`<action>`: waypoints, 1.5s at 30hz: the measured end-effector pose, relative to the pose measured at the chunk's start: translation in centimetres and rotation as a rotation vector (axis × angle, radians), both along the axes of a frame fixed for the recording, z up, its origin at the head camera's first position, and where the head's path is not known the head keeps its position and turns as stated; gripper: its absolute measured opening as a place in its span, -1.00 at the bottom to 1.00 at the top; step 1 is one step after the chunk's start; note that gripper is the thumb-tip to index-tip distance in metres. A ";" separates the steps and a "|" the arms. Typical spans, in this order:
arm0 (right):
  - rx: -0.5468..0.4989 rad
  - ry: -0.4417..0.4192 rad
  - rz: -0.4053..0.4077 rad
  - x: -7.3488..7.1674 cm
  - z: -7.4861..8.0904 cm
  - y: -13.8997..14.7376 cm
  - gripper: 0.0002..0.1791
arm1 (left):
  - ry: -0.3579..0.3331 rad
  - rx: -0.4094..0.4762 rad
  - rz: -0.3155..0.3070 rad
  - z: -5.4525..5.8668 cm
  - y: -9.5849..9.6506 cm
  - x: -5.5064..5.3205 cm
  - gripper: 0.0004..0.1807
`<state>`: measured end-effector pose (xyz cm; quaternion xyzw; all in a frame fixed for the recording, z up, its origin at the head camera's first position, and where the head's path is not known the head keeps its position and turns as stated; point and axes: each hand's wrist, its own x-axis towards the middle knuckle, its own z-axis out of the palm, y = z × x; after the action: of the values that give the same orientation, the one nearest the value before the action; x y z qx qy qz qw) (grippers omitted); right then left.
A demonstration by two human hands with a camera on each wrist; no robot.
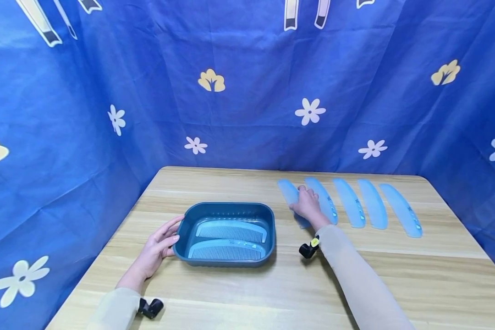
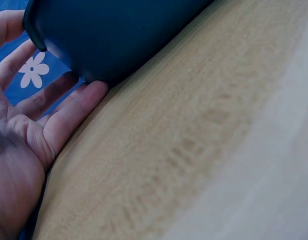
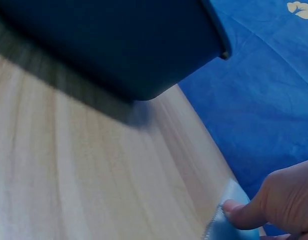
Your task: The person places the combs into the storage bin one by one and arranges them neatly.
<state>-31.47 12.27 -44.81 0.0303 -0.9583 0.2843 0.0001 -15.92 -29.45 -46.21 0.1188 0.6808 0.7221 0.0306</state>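
My left hand (image 1: pixel 158 245) rests its fingers against the left wall and rim of a dark blue plastic basin (image 1: pixel 227 263). Fairly straight fingers (image 2: pixel 69 112) touch the basin's outer side in the left wrist view. Inside the basin lie two translucent blue combs, a rear comb (image 1: pixel 231 228) and a front comb (image 1: pixel 227 250), teeth toward me. My right hand (image 1: pixel 308 205) pinches the leftmost comb (image 1: pixel 286 189) of a row on the table. The right wrist view shows the thumb (image 3: pixel 241 212) pressed on that comb's face; the other fingers are mostly hidden.
Several more blue combs stand in a row to the right, among them a near comb (image 1: pixel 323 201) and the far-right comb (image 1: pixel 402 211). All this lies on a wooden table (image 1: pixel 305 293). A blue patterned curtain (image 1: pixel 251 105) borders the back and sides.
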 end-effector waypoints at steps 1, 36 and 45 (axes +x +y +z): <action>0.005 -0.010 0.002 0.0 0.1 0.1 -0.26 | 0.002 -0.002 -0.001 0.0 0.0 0.0 -0.44; -0.424 0.014 0.063 0.5 0.3 0.8 -0.57 | -0.013 -0.021 0.004 -0.2 -0.2 0.0 -0.43; -0.547 0.065 0.062 0.9 0.7 0.5 -0.60 | -0.015 -0.021 -0.003 0.0 -0.1 -0.1 -0.42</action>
<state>-30.62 12.77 -44.09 0.0673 -0.8439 0.5313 0.0301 -15.98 -29.60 -46.24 0.1142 0.6880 0.7156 0.0379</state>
